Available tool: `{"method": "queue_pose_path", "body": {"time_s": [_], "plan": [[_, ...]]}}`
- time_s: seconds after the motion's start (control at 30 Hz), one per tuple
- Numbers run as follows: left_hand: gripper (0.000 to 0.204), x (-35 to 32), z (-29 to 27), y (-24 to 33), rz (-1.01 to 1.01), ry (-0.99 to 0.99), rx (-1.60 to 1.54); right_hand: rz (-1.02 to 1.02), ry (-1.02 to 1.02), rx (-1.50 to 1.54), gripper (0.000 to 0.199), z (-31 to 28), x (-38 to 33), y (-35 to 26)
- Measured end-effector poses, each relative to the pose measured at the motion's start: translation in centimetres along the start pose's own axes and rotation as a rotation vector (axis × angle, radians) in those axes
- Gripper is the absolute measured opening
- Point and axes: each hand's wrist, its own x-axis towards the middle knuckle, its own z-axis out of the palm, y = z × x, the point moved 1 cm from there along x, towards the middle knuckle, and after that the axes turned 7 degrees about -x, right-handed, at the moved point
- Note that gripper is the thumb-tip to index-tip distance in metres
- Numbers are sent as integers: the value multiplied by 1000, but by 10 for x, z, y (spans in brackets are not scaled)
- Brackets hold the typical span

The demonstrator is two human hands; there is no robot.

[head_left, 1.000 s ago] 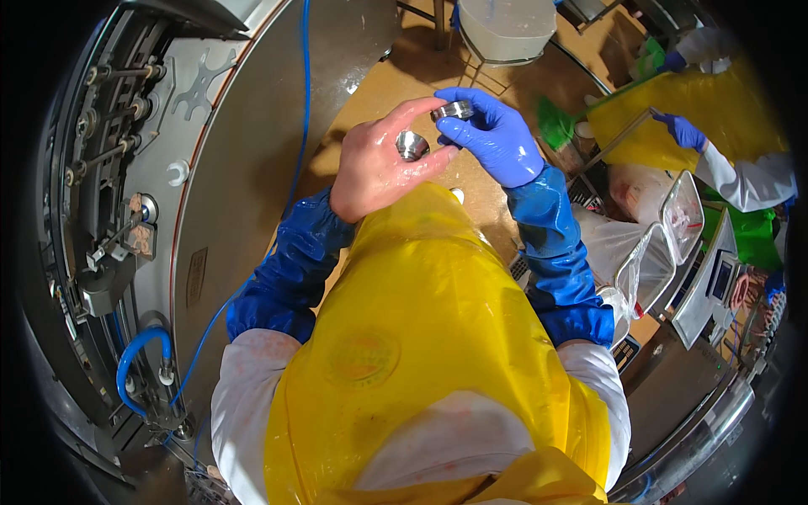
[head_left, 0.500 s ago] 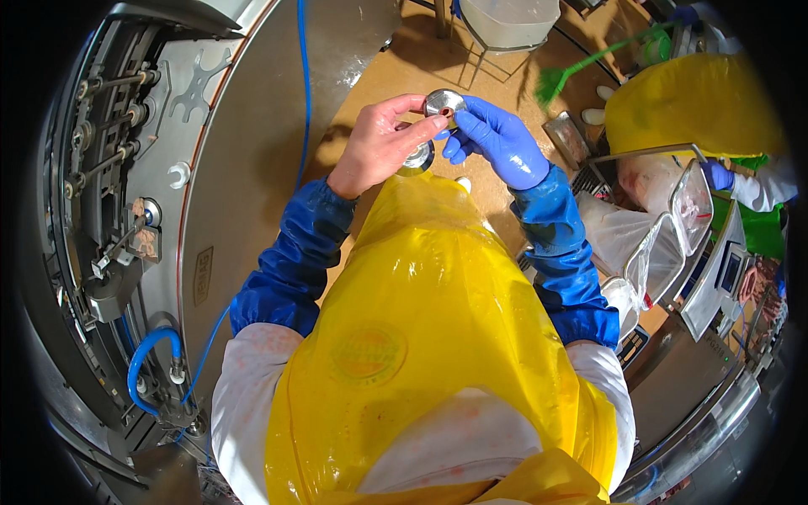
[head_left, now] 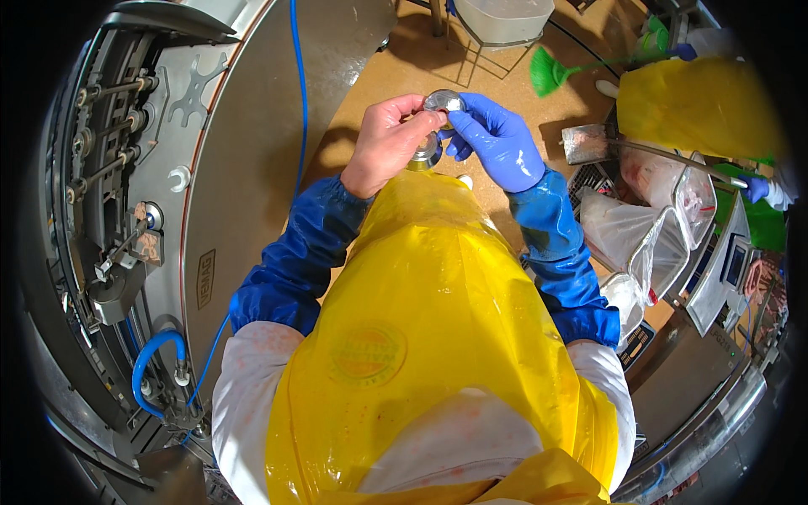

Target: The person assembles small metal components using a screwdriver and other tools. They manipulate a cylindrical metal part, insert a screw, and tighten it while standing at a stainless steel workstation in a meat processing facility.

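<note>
- Head view, progress: both metal pieces are in the hands and being handled; they sit close together, but whether they touch or are joined cannot be told. The handling looks under way rather than finished; what is left of it does not show.
- Upper metal piece: at the fingertip edge of both hands, beyond the far edge of the yellow apron, with tan floor behind. It is round, silvery and glossy, its bright face turned up; the thumbs cover its lower part.
- Lower metal piece: beside the left palm's inner edge, at the apron's far edge; rounded and mirror-bright, darker along its right rim, partly hidden.
- Left hand: bare, pinching the upper piece by thumb and fingers; its lower fingers seem to hold the lower one.
- Right hand: in a violet-blue glove, thumb and fingers closed on the upper piece's right edge.
</note>
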Motion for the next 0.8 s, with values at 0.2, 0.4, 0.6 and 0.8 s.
{"method": "queue_pose_path", "body": {"time_s": [0.2, 0.4, 0.6, 0.8], "plan": [[17, 2, 0, -8, -28, -32, -63, 30, 39, -54, 35, -1, -2, 5], [22, -12, -8, -8, -75, -222, -174, 31, -29, 36, 35, -4, -1, 13], [26, -13, 0, -11, -268, -230, -430, -68, 92, -202, 28, 2, -10, -6], [30, -12, 2, -24, -36, -281, -289, -213, 167, -326, 28, 6, -13, -16]]}}
